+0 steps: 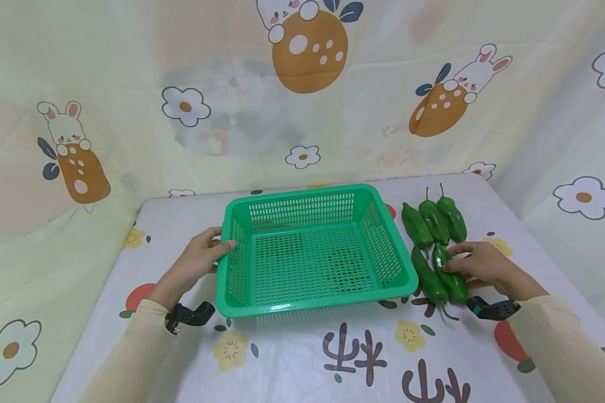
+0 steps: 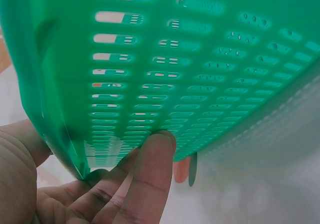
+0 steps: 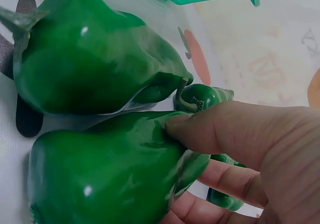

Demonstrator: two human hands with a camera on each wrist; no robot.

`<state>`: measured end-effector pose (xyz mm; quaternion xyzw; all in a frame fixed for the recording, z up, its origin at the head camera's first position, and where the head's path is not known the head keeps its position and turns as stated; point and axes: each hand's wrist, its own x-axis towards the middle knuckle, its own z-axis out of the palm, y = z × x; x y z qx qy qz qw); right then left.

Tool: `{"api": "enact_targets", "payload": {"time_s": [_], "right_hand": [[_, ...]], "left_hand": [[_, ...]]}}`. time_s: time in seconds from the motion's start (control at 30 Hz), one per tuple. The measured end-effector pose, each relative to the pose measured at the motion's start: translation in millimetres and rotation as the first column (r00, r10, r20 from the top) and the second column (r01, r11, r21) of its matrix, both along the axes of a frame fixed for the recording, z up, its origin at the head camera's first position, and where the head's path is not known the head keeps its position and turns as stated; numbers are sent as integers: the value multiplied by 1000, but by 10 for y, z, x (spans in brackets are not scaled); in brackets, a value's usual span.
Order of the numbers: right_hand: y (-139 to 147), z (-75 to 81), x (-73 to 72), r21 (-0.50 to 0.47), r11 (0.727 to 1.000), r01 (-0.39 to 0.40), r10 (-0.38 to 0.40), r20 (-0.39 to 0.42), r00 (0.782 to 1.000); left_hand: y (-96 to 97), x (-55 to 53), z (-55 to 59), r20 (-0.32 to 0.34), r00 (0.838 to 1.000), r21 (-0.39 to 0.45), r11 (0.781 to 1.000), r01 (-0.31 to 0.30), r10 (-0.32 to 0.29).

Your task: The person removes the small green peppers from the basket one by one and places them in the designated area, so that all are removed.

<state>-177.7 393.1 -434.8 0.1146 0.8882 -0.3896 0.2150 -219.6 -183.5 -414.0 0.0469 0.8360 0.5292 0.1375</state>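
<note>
A green plastic basket [image 1: 317, 305] with slotted walls stands on the table. My left hand [image 1: 194, 262] grips its left rim, thumb over the top and fingers against the outer wall [image 2: 200, 83]. To the basket's right lie several green peppers in two rows. My right hand [image 1: 489, 267] pinches the front right pepper [image 1: 454, 282] near its upper end, with the thumb [image 3: 215, 129] on top in the right wrist view; that pepper still lies low by the table. Beside it rests another front pepper [image 1: 427, 278]. Three more, including a middle one [image 1: 433, 223], lie behind.
A pale printed cloth [image 1: 282, 364] covers the table. Behind it hangs a curtain [image 1: 232, 157] with rabbits and flowers, and another side of curtain [image 1: 575, 151] closes in at the right. Each wrist wears a dark strap [image 1: 194, 314].
</note>
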Motion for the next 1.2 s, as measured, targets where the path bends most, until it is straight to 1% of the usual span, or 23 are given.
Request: {"api": "enact_targets", "payload": {"time_s": [0.3, 0.47, 0.73, 0.8, 0.87, 0.93, 0.97, 1.0, 1.03, 1.07, 1.1, 1.13, 1.2], "right_hand": [[-4, 6, -7, 7, 1000, -4, 4, -4, 1000], [20, -11, -4, 3, 1000, -8, 8, -6, 1000], [15, 32, 36, 69, 996, -48, 50, -37, 998], [-1, 60, 55, 107, 992, -63, 69, -52, 996], [-15, 106, 64, 179, 980, -85, 101, -81, 992], [-23, 177, 54, 272, 956, -108, 145, -119, 982], [-26, 223, 41, 320, 941, -111, 164, -141, 976], [-27, 275, 21, 361, 926, -110, 179, -165, 970], [-26, 329, -7, 391, 914, -107, 190, -180, 965], [-24, 389, -39, 411, 906, -101, 196, -195, 961], [-29, 447, -74, 434, 897, -87, 197, -216, 956], [-38, 499, -114, 450, 890, -70, 194, -238, 952], [-65, 602, -210, 475, 879, -44, 196, -275, 941]], "left_hand": [[14, 13, 33, 2, 1000, -10, 1000, 3, -3], [17, 13, 30, 5, 1000, -9, 1000, 5, -5], [27, 2, 3, -2, 1000, -13, 1000, 7, -7], [33, 7, 0, -5, 1000, -12, 1000, 11, -11], [34, 10, -14, -8, 1000, -31, 999, 8, -8], [36, 13, -29, -26, 1000, -70, 997, 10, -12], [34, 16, -34, -45, 999, -106, 994, 11, -16], [31, 17, -36, -71, 997, -159, 987, 11, -23], [28, 13, -38, -103, 994, -225, 974, 6, -30], [27, 14, -28, -136, 990, -290, 957, 2, -44], [28, 14, -8, -169, 984, -361, 932, -2, -63], [28, 9, 16, -206, 975, -433, 901, -13, -86], [33, -12, 88, -269, 955, -553, 832, -48, -123]]}}
